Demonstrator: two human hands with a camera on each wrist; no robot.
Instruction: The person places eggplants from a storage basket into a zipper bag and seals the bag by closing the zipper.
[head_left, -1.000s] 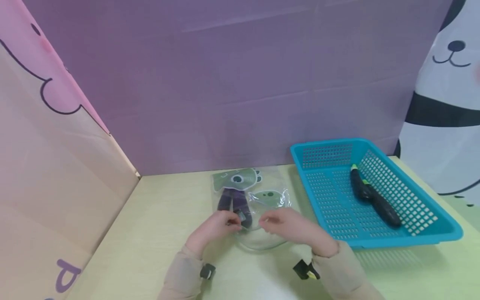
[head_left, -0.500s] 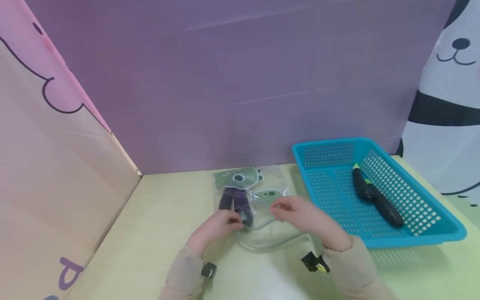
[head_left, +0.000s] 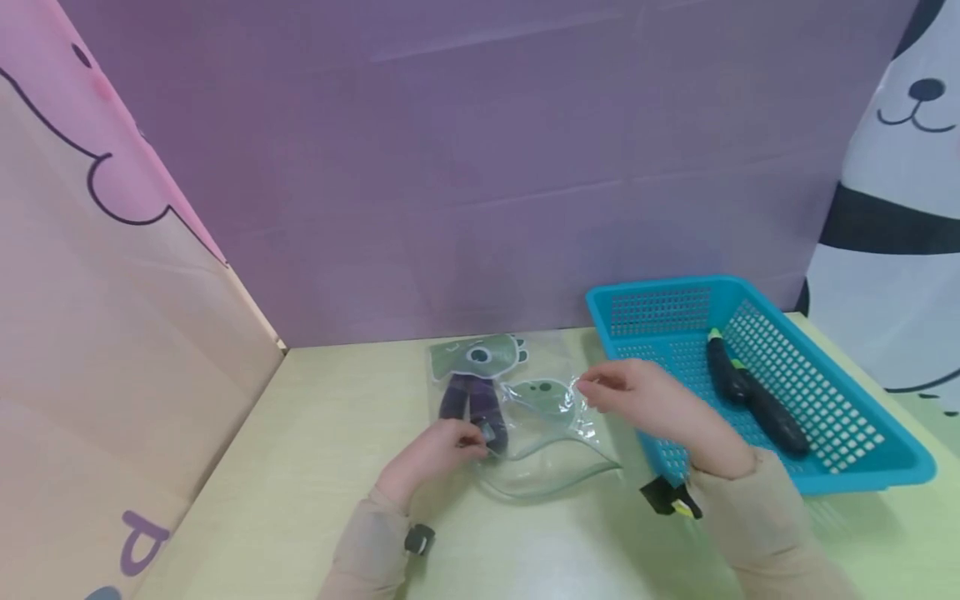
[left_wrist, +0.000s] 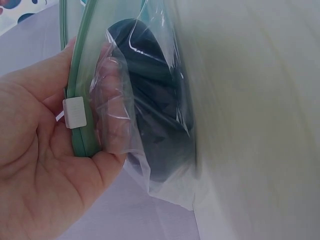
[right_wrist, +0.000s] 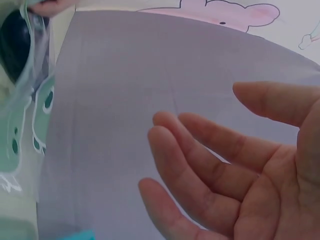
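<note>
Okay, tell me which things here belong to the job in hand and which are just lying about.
In the job:
clear zip bag, its zip edge held by the left hand
dark eggplant-like things inside it
probably the blue basket and its two eggplants

Just background:
purple backdrop
panda print
pink cartoon print

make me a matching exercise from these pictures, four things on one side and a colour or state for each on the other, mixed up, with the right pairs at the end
1. left hand
2. basket
3. right hand
4. plastic bag

A. holding nothing
B. clear, with green prints
C. gripping the green zip edge at the white slider
D. blue, with two eggplants inside

Pairs: 1-C, 2-D, 3-A, 4-B
</note>
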